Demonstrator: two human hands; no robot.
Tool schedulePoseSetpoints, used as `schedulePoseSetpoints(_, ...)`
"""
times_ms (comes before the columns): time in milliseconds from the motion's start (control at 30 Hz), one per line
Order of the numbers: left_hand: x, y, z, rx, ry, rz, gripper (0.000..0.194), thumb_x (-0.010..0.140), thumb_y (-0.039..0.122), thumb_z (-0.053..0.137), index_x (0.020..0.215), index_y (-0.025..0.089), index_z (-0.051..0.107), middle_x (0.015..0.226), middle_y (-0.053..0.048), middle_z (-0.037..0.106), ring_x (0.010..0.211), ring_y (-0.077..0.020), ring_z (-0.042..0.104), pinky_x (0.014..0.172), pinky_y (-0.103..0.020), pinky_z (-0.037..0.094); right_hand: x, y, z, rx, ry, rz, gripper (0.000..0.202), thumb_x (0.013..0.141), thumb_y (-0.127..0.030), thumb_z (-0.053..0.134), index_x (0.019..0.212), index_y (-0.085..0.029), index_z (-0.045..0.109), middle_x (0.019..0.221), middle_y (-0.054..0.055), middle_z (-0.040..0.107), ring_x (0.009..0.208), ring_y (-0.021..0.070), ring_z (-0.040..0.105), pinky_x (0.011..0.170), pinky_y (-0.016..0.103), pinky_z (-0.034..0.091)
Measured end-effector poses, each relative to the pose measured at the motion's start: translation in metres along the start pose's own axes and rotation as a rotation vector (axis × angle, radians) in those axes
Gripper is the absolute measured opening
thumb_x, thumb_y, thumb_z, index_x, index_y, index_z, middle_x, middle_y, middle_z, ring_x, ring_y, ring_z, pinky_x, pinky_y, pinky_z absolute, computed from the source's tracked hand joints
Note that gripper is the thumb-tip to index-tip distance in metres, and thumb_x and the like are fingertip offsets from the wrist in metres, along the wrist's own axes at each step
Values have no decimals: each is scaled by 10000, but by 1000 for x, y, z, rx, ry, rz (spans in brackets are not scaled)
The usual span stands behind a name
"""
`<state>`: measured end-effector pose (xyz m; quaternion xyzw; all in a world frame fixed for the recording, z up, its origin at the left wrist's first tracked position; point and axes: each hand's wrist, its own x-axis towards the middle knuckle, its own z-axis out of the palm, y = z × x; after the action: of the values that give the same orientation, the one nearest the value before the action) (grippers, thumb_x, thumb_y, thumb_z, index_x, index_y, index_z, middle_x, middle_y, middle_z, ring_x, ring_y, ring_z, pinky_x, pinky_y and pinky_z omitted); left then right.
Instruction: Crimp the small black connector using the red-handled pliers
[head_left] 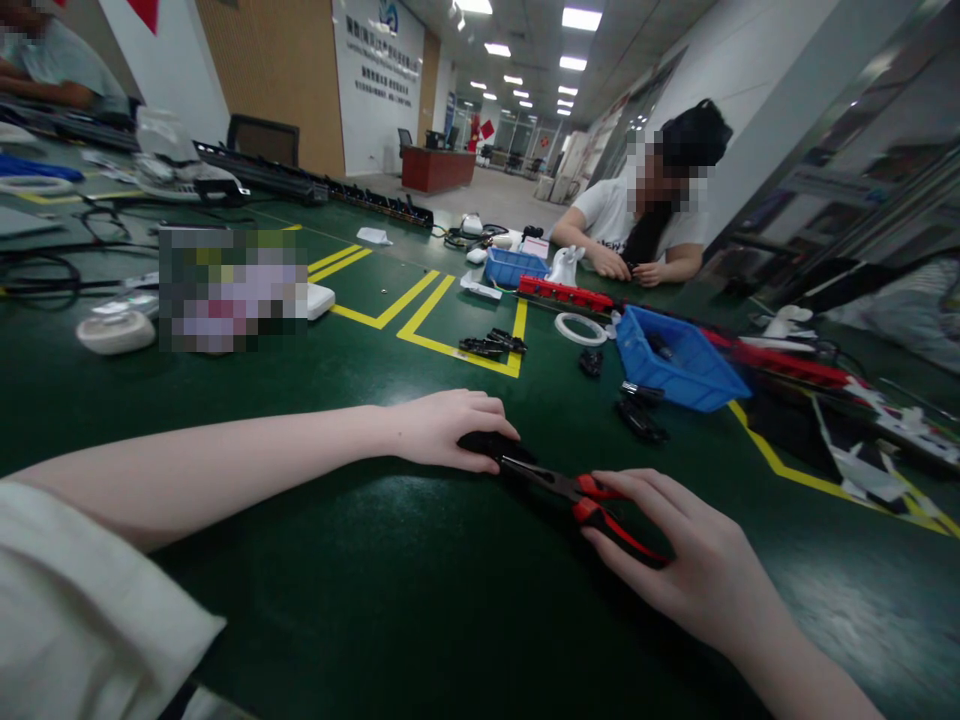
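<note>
My right hand point(694, 555) grips the red and black handles of a pair of long-nose pliers point(555, 480), with its fingers around them. The pliers point left, and their tips meet a small black part point(484, 443) pinched in my left hand point(446, 430). My fingers cover much of that part, so its exact kind does not show. Both hands are low over the green table point(420, 590). Beyond them lie several similar black parts point(493, 344) inside a yellow-taped square.
A blue bin point(679, 365) holds dark parts at the right, with more black pieces point(641, 412) beside it. A white tape roll point(581, 328) lies near. Across the table sits a person point(637, 225). Cables point(45, 275) and a white device point(116, 330) are at the left.
</note>
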<state>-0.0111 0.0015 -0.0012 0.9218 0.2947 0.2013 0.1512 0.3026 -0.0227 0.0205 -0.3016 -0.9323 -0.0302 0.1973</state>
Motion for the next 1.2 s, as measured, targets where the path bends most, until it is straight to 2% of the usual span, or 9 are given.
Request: schedulePoseSetpoints(1200, 0, 0, 0, 13, 6, 4, 387, 898, 294, 694, 1250, 160, 603, 1124, -91, 638, 1008, -225, 613, 847, -328, 466, 3, -3, 3, 18, 0, 10, 330, 890, -357, 613, 1189, -220, 603, 1058, 88, 711, 908, 230, 713, 749, 349, 614)
